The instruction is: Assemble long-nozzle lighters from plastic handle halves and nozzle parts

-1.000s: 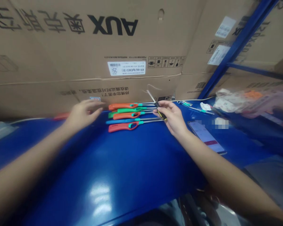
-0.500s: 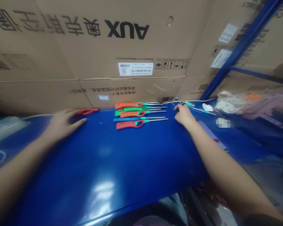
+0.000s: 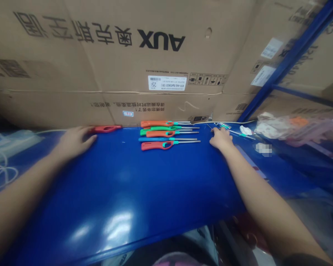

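Note:
My left hand [image 3: 77, 141] is at the left rear of the blue table [image 3: 155, 184], its fingers on the end of a red lighter handle [image 3: 107, 129]. Between my hands lie several long-nosed lighters in a stack of rows: an orange one [image 3: 154, 123] at the back, then green [image 3: 147, 131], orange and blue, with a red one [image 3: 148, 146] in front. Their metal tips point right. My right hand [image 3: 221, 138] is just past these tips, fingers bent down around a thin metal piece [image 3: 209, 126] too small to make out clearly.
Cardboard [image 3: 105, 74] stands along the back edge. More metal rods with green parts [image 3: 242, 135] lie right of my right hand, near plastic bags [image 3: 274, 125] and a blue frame post [image 3: 277, 75]. White cords [image 3: 5, 173] lie far left.
The view has shifted, so the lighters and cardboard appear further right. My left hand's fingers have closed more around the red handle's end. My right hand remains near the thin metal piece.

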The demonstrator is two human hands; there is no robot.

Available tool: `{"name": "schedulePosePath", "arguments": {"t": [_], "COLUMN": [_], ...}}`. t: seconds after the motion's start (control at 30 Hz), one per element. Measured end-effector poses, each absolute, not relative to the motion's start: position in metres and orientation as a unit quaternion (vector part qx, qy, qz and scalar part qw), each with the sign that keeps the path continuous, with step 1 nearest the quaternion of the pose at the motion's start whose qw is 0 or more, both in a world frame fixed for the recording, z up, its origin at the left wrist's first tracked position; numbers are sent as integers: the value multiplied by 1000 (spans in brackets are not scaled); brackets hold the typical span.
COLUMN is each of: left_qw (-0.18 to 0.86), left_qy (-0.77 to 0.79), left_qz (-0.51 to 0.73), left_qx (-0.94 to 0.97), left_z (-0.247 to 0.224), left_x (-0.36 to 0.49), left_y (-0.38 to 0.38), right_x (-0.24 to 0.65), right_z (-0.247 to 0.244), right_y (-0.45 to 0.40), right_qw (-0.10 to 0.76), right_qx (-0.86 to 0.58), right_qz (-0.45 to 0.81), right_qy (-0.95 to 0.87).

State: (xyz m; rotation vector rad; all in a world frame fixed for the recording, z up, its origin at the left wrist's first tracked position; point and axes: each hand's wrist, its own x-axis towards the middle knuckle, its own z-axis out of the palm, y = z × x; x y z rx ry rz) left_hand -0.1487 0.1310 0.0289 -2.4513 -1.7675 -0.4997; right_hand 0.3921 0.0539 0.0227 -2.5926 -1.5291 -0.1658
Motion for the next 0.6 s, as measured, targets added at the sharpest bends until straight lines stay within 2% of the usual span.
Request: {"name": "schedulePosePath", "arguments": {"t": [0.17,0.37,0.6], "left_qw": [30,-10,-96], "left_qy": [-570,-572,-590], "left_qz": [-149,-110,-22], "left_qx": [-807,-813,-801], "left_z": [32,39,86], "left_x": [-153,-155,-158], "left_y": [132,132,105], "right_x": [386,359,318], "right_z": [20,18,14], "right_y": [52,52,40], "right_qw": [121,267,405], "right_qx": [-832,-721,-540], "right_qz": [-54,-16,13], "right_qy": [-539,-639,-737]}}
